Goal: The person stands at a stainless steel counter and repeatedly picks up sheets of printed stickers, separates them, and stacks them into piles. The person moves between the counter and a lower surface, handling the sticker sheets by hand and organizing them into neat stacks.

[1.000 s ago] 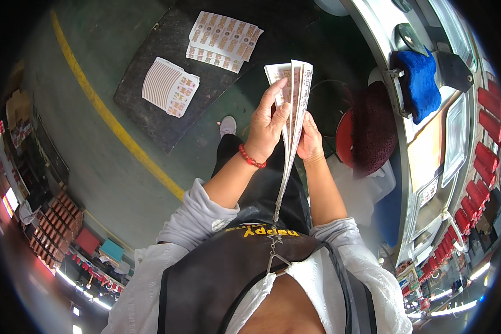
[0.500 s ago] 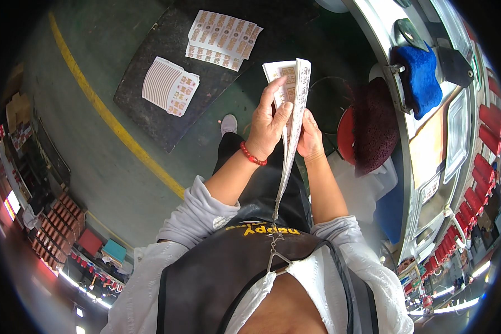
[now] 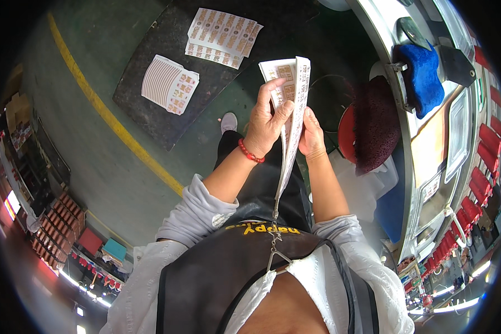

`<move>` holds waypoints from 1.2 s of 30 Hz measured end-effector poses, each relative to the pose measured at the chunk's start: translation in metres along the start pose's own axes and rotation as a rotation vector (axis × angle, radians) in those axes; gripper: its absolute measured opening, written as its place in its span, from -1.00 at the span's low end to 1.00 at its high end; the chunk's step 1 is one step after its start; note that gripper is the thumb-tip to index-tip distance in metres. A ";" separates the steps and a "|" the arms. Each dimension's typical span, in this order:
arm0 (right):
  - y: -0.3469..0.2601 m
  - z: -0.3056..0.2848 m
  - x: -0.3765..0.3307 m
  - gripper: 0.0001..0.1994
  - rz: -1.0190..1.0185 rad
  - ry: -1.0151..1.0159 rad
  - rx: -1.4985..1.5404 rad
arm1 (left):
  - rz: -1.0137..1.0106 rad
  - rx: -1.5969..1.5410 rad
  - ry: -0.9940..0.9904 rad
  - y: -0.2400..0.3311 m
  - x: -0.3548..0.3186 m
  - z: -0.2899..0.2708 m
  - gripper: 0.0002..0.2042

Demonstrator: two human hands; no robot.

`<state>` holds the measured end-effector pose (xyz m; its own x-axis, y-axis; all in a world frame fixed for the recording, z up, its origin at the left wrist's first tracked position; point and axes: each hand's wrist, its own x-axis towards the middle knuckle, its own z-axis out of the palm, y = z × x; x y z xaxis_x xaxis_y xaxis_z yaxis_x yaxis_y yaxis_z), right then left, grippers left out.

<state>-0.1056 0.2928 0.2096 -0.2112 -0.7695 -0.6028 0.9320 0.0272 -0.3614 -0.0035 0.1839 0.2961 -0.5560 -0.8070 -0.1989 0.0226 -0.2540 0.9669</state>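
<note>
Upright before my body is a bundle of white printed sheets (image 3: 302, 75), bent lengthwise, with small gold and dark prints on it. My left hand (image 3: 266, 119), a red bead bracelet at its wrist, grips the left side. Its thumb presses on the printed face, and its index finger reaches up across an inner sheet. On the right edge, my right hand (image 3: 312, 134) is closed round the bundle; some of its fingers are hidden behind the paper. Ahead to the left, a fanned stack of printed sheets (image 3: 170, 84) and a second pile of gold-printed sheets (image 3: 224, 33) lie on a dark board (image 3: 145, 119).
To my right, a dark maroon cushion (image 3: 377, 125) sits on a red round seat (image 3: 347, 133). Beside it runs a machine bench (image 3: 409, 192) with a blue cloth-covered piece (image 3: 420, 78) and several red parts along its far side. A yellow line (image 3: 103, 113) crosses the green floor.
The bundle's upper left part has spread a little further left, showing more of an inner printed sheet. Both hands keep their hold in nearly the same place.
</note>
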 end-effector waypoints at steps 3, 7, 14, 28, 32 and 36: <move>0.002 -0.002 0.000 -0.74 -0.004 -0.010 0.003 | 0.051 0.028 0.003 -0.002 -0.001 0.001 -0.55; 0.001 -0.002 0.000 -0.69 0.004 -0.017 -0.033 | 0.101 0.008 0.048 -0.007 0.000 0.000 -0.60; 0.004 -0.006 0.002 -0.69 0.014 -0.017 -0.024 | 0.044 -0.043 0.017 -0.006 -0.002 -0.001 -0.60; 0.010 -0.007 0.001 -0.74 0.015 -0.019 0.008 | 0.023 -0.132 -0.019 -0.016 -0.006 -0.004 -0.58; 0.011 -0.007 0.001 -0.74 0.022 -0.018 0.004 | 0.014 -0.177 -0.018 -0.018 -0.008 -0.004 -0.59; 0.016 -0.009 0.000 -0.74 0.006 -0.015 -0.010 | 0.084 -0.084 0.002 -0.018 -0.007 -0.004 -0.59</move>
<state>-0.0936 0.2990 0.1976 -0.2012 -0.7787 -0.5943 0.9303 0.0381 -0.3649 0.0035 0.1924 0.2795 -0.5478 -0.8283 -0.1177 0.1390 -0.2289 0.9635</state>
